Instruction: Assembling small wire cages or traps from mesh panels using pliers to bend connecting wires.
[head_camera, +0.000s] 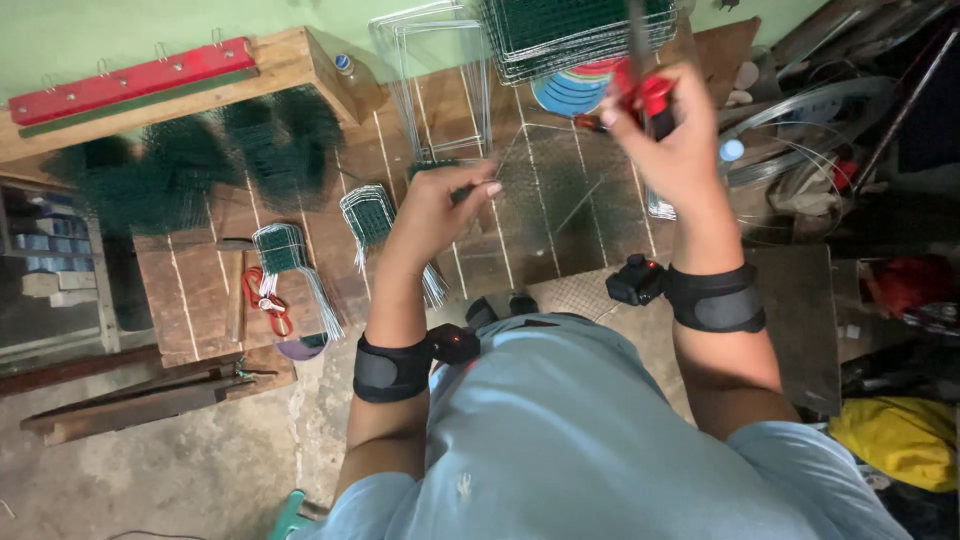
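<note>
Item one: your left hand, raised over the wooden workbench, fingers pinched on a small piece of green wire mesh at the near-left corner of a thin wire frame. The frame lies tilted between your two hands, above the bench planks.

Item two: your right hand, clenched around a pair of red-handled pliers; the jaws point up and away from you (their tips are blurred, so what they bite on cannot be told). The pliers sit at the far-right corner of the same frame.

Item three: both wrists carry black straps, each with a small black device clipped on.

Bench stock, left to right: a heap of dark green mesh along the back edge; a small bundle of mesh-covered wire pieces with a second red-handled tool just beside it; another bundle nearer your left forearm. A hammer lies at the left of the first bundle.

Back of bench: a stack of bare wire rectangles leaning upright, and to their right a pile of finished green mesh panels resting over a round coloured disc. A clear bottle with a blue cap stands at the bench corner. A red bar with hooks is fixed above the shelf at upper left.

Right side: loose coils of wire and a yellow cloth on the floor.
</note>
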